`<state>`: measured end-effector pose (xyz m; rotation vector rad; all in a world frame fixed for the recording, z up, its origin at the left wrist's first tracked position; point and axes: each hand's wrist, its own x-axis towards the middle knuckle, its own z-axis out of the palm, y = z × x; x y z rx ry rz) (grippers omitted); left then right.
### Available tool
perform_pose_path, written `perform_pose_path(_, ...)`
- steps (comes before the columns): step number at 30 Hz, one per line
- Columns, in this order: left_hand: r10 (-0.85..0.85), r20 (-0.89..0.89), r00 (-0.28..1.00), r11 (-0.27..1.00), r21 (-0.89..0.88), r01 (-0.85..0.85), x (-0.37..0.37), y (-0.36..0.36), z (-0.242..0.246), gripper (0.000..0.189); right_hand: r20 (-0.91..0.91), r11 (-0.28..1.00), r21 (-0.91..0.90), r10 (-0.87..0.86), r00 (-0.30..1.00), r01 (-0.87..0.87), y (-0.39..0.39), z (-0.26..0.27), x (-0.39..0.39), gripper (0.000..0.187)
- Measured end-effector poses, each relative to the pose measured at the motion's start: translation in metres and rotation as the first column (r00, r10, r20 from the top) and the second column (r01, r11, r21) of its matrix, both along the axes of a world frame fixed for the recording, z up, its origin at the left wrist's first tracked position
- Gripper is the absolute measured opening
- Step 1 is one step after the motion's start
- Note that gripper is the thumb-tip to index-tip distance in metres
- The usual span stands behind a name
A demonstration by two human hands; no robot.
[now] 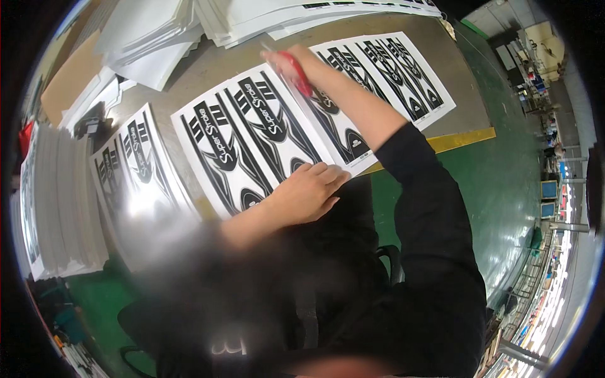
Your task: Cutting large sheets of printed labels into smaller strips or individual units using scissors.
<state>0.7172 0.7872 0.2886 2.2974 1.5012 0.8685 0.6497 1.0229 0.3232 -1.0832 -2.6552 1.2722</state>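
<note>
A white printed sheet (279, 172) with black flame-and-stripe graphics and lettering lies before me, near the table's front edge. Over its near edge curls my left hand (305, 193), fingers on top and thumb below, gripping the sheet. My right hand (295, 66) reaches across to the far edge. In it is a red-handled tool (298, 73), apparently scissors, blurred, its pale tip pointing away. A raised crease or cut edge runs between the hands, and more of the same graphics (399, 78) continue to the right. My right forearm hides part of the print.
A glossy stack of similar prints (142, 165) lies left, beside a tall stack of sheets (66, 203). Loose white sheets (151, 42) pile at the back. A dark clamp-like object (92, 125) sits back left. Yellow tape (461, 139) marks the metal table's edge.
</note>
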Motion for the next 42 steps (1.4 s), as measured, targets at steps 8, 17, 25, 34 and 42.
perform_pose_path(8, 0.756, 0.426, 0.497, 0.608, -0.178, -0.774, -0.059, -0.086, 0.022, 0.079, -0.120, 0.913, 0.402, 0.125, 0.985, -0.066, 0.052, 0.016, 0.065, 0.067)
perform_pose_path(17, 0.807, 0.540, 0.241, 0.576, -0.626, -0.526, -0.070, -0.111, 0.026, 0.065, 0.065, 0.786, 0.601, -0.231, 0.971, 0.147, 0.109, -0.022, 0.204, 0.091)
perform_pose_path(25, 0.758, 0.512, 0.404, 0.503, -0.066, -0.862, -0.153, -0.194, 0.054, 0.069, 0.023, 0.811, 0.554, -0.239, 0.971, 0.187, 0.108, -0.030, 0.217, 0.082)
perform_pose_path(34, 0.955, 0.256, 0.152, 0.256, -0.448, -0.857, -0.230, -0.300, 0.027, 0.063, 0.066, 0.833, 0.537, -0.203, 0.977, 0.137, 0.119, -0.034, 0.217, 0.084)
perform_pose_path(42, 0.864, 0.101, 0.493, 0.485, 0.093, -0.869, -0.076, -0.049, 0.059, 0.057, 0.122, 0.807, 0.588, -0.152, 0.981, 0.052, 0.111, -0.025, 0.212, 0.088)
